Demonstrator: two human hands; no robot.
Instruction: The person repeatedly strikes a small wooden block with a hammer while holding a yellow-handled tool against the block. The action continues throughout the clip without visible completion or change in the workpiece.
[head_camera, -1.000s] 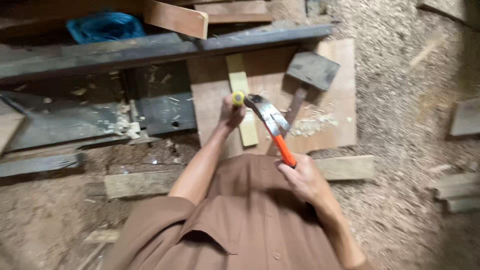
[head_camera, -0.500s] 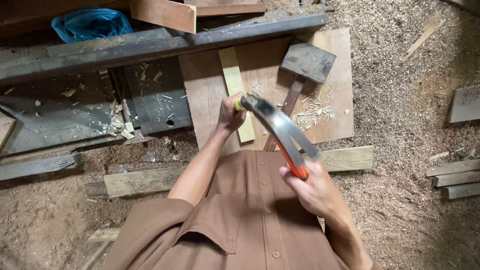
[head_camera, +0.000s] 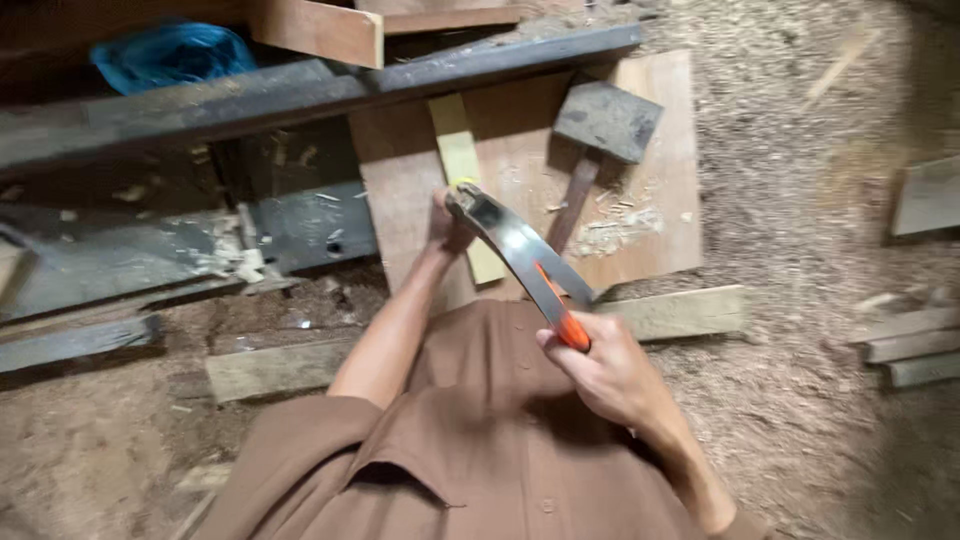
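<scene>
My right hand (head_camera: 600, 370) grips the orange handle of a hatchet (head_camera: 520, 250), whose grey blade points up and left toward my left hand. My left hand (head_camera: 447, 222) is closed around a small yellow-topped tool, perhaps a chisel (head_camera: 463, 183), held against a pale yellowish wood strip (head_camera: 457, 150). The strip lies on a brown plywood board (head_camera: 660, 150). The hatchet head is right beside the chisel's top; motion blur hides whether they touch.
A wooden mallet (head_camera: 600, 125) rests on the board among wood chips (head_camera: 625, 225). A dark metal beam (head_camera: 300, 90) crosses the top, with a blue bag (head_camera: 170, 55) behind it. Planks (head_camera: 680, 310) lie on the sawdust floor, with more offcuts (head_camera: 915, 345) at the right.
The hatchet swung back toward me, away from the chisel, and has come down again to its top. My left hand has stayed on the chisel and strip.
</scene>
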